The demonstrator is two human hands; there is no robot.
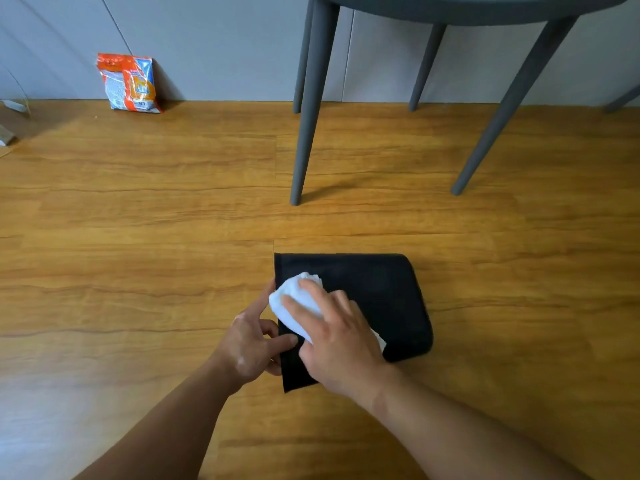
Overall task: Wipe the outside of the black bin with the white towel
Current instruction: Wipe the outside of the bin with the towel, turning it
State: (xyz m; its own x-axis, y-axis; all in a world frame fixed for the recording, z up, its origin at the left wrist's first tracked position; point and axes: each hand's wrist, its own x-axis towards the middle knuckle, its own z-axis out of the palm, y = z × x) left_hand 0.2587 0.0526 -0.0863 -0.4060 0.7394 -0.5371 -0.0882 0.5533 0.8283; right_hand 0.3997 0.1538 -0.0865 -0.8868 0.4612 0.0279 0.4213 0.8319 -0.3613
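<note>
– Looking at the black bin (381,292) first: tipped on its side on the wooden floor (138,271), low and centre in the head view, long axis running left to right. Straight edge on the left, rounded end on the right.

– Yep, seeing the same. And the white towel (291,289)?

– Bunched up on the bin's upper wall, close to that left edge. Pinned there under the right grip (343,341), released rather than clenched: palm down, fingers and thumb spread over the wad, pressing it onto the black wall. Bit of towel poking out past the little-finger side too.

– Left grip (246,341)?

– Grasping the bin at its left edge. Thumb laid on the outer wall, index finger stretched along the edge just beside the towel, other fingers curled round the edge. Can't tell how far inside, hidden from here.

– Anything further out?

– Beyond the bin and well apart from it, dark grey furniture legs (308,116) standing on the floor, top mostly cut off by the frame. Way off at the upper left, an orange packet (130,83) propped against the grey wall (225,46), bottom touching the floor. Couple of small blurry bits at the far left edge, no idea what.
</note>
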